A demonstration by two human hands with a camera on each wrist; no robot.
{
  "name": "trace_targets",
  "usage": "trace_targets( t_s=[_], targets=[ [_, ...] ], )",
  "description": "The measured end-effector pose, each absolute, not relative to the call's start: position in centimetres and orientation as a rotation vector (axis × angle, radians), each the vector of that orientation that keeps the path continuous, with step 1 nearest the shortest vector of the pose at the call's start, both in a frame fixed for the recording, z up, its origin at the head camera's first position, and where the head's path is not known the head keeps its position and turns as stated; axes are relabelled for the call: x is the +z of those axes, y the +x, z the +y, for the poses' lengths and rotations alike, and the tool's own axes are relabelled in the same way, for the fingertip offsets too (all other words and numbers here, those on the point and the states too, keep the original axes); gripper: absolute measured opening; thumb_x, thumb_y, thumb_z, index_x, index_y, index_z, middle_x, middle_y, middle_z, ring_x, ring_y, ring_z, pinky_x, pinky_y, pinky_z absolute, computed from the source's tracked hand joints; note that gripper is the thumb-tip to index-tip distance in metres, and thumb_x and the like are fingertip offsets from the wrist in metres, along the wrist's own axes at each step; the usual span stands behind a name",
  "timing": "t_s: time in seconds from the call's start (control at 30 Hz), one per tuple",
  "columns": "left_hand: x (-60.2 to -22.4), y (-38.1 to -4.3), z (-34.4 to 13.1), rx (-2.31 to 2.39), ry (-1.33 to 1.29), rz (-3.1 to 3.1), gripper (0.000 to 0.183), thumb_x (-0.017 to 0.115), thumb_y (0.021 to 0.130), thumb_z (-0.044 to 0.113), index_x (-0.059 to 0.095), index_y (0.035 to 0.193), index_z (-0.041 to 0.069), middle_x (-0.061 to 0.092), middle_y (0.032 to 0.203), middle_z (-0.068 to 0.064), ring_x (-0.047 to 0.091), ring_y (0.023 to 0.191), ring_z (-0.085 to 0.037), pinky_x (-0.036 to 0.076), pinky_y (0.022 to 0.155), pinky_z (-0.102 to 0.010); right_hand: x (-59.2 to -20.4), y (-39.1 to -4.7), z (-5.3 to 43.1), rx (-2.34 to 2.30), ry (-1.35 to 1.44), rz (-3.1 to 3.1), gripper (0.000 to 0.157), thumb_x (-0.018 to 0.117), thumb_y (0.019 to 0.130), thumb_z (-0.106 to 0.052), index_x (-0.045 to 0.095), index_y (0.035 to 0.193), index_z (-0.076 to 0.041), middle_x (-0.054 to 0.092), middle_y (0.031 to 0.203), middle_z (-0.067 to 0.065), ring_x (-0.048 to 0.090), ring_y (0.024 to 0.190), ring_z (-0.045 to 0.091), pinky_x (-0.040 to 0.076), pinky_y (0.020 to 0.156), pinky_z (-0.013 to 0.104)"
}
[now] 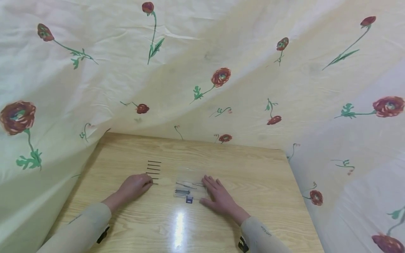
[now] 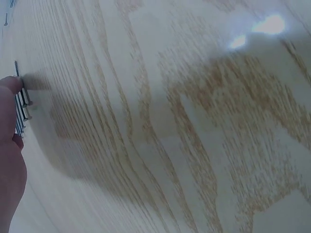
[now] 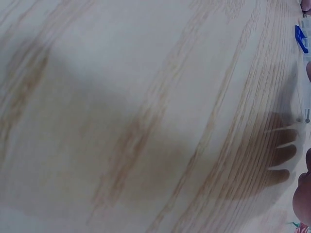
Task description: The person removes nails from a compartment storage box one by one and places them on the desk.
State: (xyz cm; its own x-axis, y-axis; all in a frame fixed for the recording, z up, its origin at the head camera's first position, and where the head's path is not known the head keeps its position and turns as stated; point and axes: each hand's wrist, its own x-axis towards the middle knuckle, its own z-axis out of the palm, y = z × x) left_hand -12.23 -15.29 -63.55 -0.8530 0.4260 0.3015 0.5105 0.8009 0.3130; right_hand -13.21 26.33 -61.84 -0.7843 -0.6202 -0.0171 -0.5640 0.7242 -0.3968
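Several dark nails (image 1: 154, 165) lie in a column of near-parallel rows on the wooden table, left of the middle. My left hand (image 1: 136, 185) is at the near end of that column, thumb and fingers curled in at the nearest nail (image 1: 155, 183) and covering its left end. In the left wrist view, nail heads (image 2: 28, 103) show beside the fingers. A clear plastic box (image 1: 199, 195) holds several more nails (image 1: 182, 192) and a few loose ones lying askew. My right hand (image 1: 220, 197) rests at the box's right side, its fingers extended.
A small blue clasp (image 1: 189, 200) sits on the box's near edge. The wooden table (image 1: 253, 168) reflects a bright light near its front. Flower-printed cloth (image 1: 177, 84) hangs behind the table and along both sides.
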Motion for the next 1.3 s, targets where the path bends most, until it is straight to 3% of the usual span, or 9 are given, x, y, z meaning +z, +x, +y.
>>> trace_targets(
  t_s=[0.2,0.47,1.0,1.17,1.3],
  targets=[
    [-62.9,-12.2,-15.4,-0.624,-0.683,-2.812,0.003,0.080,0.095,0.012,0.080,0.097,0.010,0.078,0.093,0.001,0.075,0.083,-0.015,0.064,0.073,-0.032,-62.0,-13.1,26.2,-0.607,-0.991,2.796,0.085,0.067,0.102,-0.052,0.034,0.167,-0.008,0.029,0.174,0.015,0.026,0.161,0.035,0.018,0.131,0.058],
    [-60.5,-13.5,-14.6,-0.816,-0.650,-2.829,0.016,0.084,0.093,0.019,0.080,0.107,0.011,0.080,0.107,-0.006,0.077,0.098,-0.027,0.063,0.086,-0.048,-61.9,-13.0,26.2,-0.551,-0.946,2.781,0.087,0.064,0.103,-0.056,0.029,0.169,-0.011,0.022,0.177,0.009,0.020,0.163,0.029,0.013,0.132,0.052],
    [-58.9,-16.3,-7.3,-0.771,-1.065,-2.900,0.026,0.081,0.097,0.024,0.079,0.121,0.015,0.078,0.120,-0.002,0.074,0.110,-0.022,0.061,0.095,-0.043,-62.0,-12.9,26.3,-0.549,-0.940,2.791,0.089,0.064,0.102,-0.059,0.029,0.169,-0.011,0.025,0.176,0.010,0.022,0.163,0.028,0.013,0.132,0.052],
    [-58.8,-17.0,-6.1,-0.697,-1.185,-2.926,0.019,0.077,0.099,0.020,0.080,0.118,0.018,0.078,0.120,0.002,0.073,0.114,-0.019,0.059,0.102,-0.041,-61.8,-12.8,26.2,-0.548,-0.938,2.786,0.088,0.063,0.102,-0.059,0.029,0.169,-0.012,0.024,0.176,0.009,0.021,0.163,0.027,0.013,0.132,0.051],
    [-58.5,-17.3,-5.6,-0.643,-1.272,-2.924,0.016,0.078,0.097,0.014,0.082,0.111,0.019,0.080,0.114,0.003,0.074,0.108,-0.018,0.060,0.099,-0.041,-61.9,-12.7,26.2,-0.542,-0.949,2.796,0.088,0.063,0.102,-0.059,0.030,0.169,-0.012,0.025,0.176,0.008,0.022,0.163,0.028,0.015,0.132,0.052]
  ],
)
